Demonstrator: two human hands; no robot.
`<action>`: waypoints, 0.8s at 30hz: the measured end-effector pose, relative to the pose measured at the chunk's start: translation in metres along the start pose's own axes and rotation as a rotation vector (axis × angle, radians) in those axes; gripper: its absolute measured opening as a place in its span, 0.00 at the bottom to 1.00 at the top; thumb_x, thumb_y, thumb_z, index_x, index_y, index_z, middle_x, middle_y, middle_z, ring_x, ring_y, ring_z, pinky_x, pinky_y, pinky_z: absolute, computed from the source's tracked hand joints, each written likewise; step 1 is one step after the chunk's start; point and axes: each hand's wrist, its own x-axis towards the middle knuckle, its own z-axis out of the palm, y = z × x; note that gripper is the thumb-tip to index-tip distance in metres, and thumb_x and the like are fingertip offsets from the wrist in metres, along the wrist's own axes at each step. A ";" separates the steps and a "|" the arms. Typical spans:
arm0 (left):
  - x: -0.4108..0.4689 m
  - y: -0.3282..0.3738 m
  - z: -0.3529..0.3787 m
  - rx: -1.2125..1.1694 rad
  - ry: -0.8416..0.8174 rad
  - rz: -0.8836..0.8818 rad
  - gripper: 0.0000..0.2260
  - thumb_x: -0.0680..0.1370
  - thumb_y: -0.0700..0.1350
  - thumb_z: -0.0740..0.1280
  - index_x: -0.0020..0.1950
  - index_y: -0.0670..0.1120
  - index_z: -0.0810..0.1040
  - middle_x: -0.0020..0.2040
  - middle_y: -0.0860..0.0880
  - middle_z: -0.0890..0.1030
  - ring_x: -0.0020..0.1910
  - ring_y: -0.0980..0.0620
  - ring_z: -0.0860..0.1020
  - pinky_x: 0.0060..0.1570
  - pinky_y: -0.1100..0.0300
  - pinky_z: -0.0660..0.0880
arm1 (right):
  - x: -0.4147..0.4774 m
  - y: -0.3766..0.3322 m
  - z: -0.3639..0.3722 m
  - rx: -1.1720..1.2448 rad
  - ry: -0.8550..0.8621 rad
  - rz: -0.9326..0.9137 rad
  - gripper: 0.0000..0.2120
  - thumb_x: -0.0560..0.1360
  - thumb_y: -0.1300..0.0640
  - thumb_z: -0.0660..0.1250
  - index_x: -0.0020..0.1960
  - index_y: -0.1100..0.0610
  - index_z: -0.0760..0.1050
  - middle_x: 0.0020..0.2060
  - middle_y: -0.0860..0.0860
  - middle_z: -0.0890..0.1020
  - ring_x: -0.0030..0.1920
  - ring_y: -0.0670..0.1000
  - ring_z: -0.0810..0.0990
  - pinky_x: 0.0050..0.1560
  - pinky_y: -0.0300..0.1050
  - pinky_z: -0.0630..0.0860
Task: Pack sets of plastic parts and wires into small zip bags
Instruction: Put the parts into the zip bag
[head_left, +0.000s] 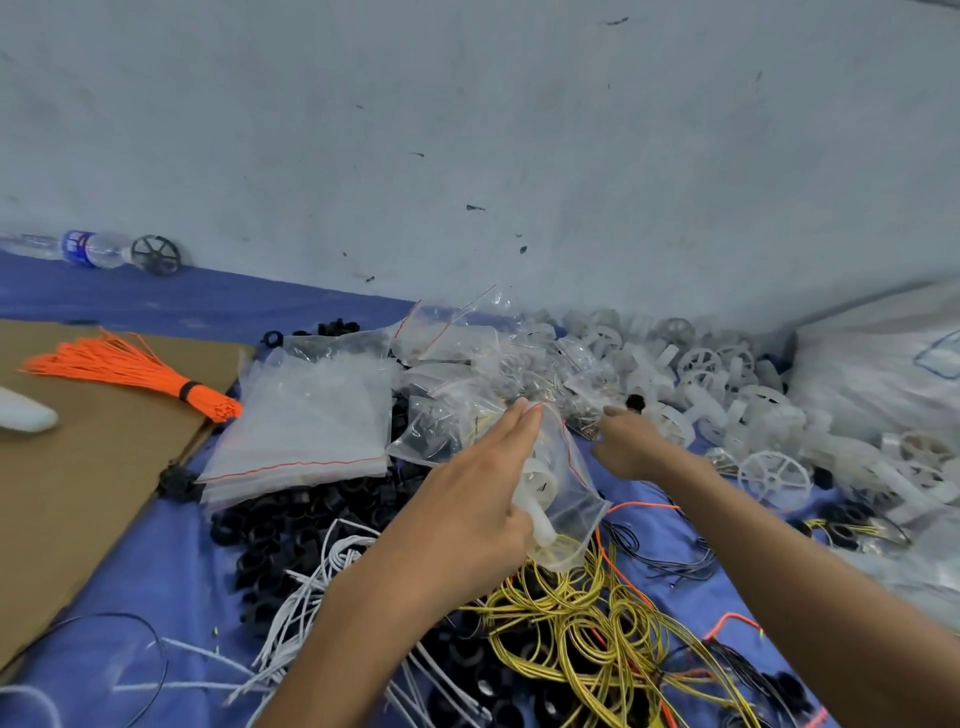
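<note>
Mid frame, the left hand (478, 488) grips a bag (577, 501) holding a white part (540, 483); the right hand (631, 441) pinches a black part (635, 401).

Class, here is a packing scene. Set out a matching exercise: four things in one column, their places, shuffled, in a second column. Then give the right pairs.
Things
1. orange wire bundle
2. water bottle
3. yellow wires
4. small zip bag

Places
A. held by the left hand
B. lying by the wall, far left
C. on the brown cardboard
D. coiled on the blue sheet, below the hands

Pairs: 1-C, 2-B, 3-D, 4-A
</note>
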 end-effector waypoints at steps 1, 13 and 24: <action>0.000 0.000 -0.001 -0.002 -0.001 -0.003 0.38 0.78 0.36 0.58 0.81 0.58 0.44 0.79 0.64 0.43 0.77 0.65 0.48 0.74 0.60 0.59 | -0.001 -0.001 -0.003 0.035 0.046 0.009 0.08 0.78 0.60 0.58 0.43 0.62 0.70 0.62 0.63 0.70 0.59 0.63 0.72 0.56 0.49 0.67; 0.000 0.002 -0.001 0.016 -0.013 -0.008 0.38 0.77 0.37 0.58 0.81 0.58 0.45 0.79 0.64 0.44 0.77 0.65 0.48 0.75 0.57 0.59 | -0.079 0.037 -0.048 0.127 0.506 0.081 0.27 0.78 0.52 0.63 0.73 0.63 0.67 0.74 0.58 0.66 0.73 0.59 0.62 0.72 0.47 0.53; 0.000 0.002 0.001 -0.002 -0.010 0.002 0.38 0.76 0.37 0.59 0.81 0.58 0.45 0.79 0.64 0.45 0.77 0.64 0.50 0.75 0.55 0.60 | -0.125 0.022 0.004 0.221 -0.282 -0.113 0.42 0.69 0.27 0.64 0.70 0.56 0.70 0.71 0.50 0.68 0.69 0.54 0.69 0.68 0.52 0.68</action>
